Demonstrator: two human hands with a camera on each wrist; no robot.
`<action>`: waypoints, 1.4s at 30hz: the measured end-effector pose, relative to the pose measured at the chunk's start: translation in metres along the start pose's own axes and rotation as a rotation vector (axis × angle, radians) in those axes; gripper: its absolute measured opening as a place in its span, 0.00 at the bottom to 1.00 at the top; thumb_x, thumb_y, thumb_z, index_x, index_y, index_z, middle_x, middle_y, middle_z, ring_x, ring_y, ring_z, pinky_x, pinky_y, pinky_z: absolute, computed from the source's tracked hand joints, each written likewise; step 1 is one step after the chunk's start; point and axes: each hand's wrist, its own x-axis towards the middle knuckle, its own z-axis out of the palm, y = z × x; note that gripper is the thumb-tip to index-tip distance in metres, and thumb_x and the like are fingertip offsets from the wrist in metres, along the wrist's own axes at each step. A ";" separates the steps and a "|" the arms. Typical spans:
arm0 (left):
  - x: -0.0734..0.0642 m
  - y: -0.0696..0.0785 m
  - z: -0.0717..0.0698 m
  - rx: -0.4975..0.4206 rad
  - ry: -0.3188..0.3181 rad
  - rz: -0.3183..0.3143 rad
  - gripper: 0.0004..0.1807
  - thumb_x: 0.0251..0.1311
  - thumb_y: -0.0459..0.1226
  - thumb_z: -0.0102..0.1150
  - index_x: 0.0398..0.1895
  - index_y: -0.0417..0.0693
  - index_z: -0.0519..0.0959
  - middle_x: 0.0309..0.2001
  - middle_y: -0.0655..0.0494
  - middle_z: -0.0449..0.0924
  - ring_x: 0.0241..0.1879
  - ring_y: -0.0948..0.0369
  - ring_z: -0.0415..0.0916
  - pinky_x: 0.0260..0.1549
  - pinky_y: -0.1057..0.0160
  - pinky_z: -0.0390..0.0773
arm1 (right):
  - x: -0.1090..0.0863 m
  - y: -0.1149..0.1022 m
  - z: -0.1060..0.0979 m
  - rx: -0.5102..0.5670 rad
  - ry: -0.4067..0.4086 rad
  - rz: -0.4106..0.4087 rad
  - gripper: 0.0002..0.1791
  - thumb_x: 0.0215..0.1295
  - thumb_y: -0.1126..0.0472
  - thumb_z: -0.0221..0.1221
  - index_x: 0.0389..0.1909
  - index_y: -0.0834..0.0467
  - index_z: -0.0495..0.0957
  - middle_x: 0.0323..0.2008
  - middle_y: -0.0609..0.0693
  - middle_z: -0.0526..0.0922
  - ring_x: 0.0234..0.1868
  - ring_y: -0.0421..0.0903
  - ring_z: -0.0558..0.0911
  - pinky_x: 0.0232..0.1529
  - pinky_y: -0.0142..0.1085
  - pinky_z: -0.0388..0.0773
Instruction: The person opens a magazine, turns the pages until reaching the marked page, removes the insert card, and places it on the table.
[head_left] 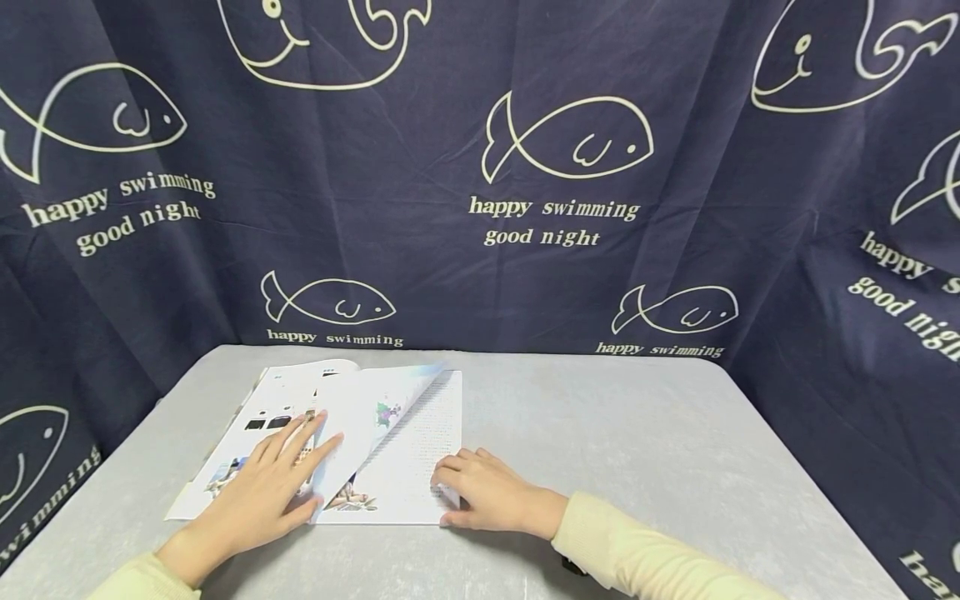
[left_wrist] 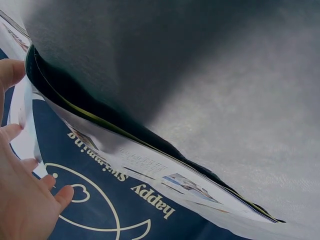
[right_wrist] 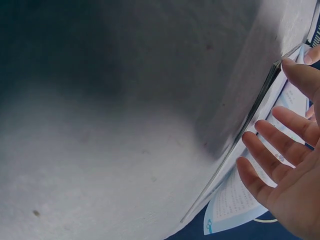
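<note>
An open magazine [head_left: 431,433] with printed text and pictures lies on the left half of the table. One of its leaves [head_left: 352,408] stands partly raised and bends over toward the left, showing a coloured map-like print. My left hand [head_left: 273,487] rests on the left-hand page near the fold, its fingers spread. At the lower right edge of the magazine is my right hand [head_left: 491,492], the fingers over the page and the thumb by the bottom corner. In the right wrist view, the fingers [right_wrist: 282,140] are apart and loosely bent, and the raised leaf [right_wrist: 232,200] shows beyond them.
The grey table [head_left: 637,450] extends to the right of the magazine. A dark blue curtain [head_left: 435,175] with fish drawings and lettering hangs behind and at both sides. A small black object [head_left: 573,567] shows under the right sleeve.
</note>
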 end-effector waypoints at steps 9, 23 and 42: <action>0.000 -0.001 0.000 -0.003 -0.001 0.045 0.36 0.42 0.46 0.59 0.63 0.60 0.67 0.66 0.41 0.59 0.67 0.46 0.49 0.66 0.65 0.23 | 0.001 -0.001 0.001 -0.013 -0.019 0.002 0.24 0.54 0.40 0.58 0.48 0.49 0.74 0.50 0.42 0.77 0.47 0.38 0.73 0.45 0.32 0.71; -0.001 -0.002 0.001 -0.002 -0.026 0.010 0.33 0.43 0.45 0.58 0.60 0.58 0.70 0.65 0.45 0.62 0.60 0.41 0.60 0.52 0.47 0.55 | 0.001 -0.003 -0.004 -0.035 -0.018 0.002 0.24 0.51 0.39 0.60 0.44 0.49 0.75 0.48 0.41 0.77 0.45 0.37 0.73 0.42 0.29 0.68; -0.003 0.002 0.003 0.026 -0.013 -0.018 0.34 0.43 0.53 0.62 0.55 0.48 0.72 0.60 0.44 0.68 0.56 0.46 0.65 0.49 0.47 0.61 | 0.002 -0.003 -0.006 -0.041 -0.039 0.018 0.20 0.52 0.39 0.59 0.39 0.47 0.76 0.46 0.39 0.78 0.42 0.35 0.73 0.40 0.30 0.68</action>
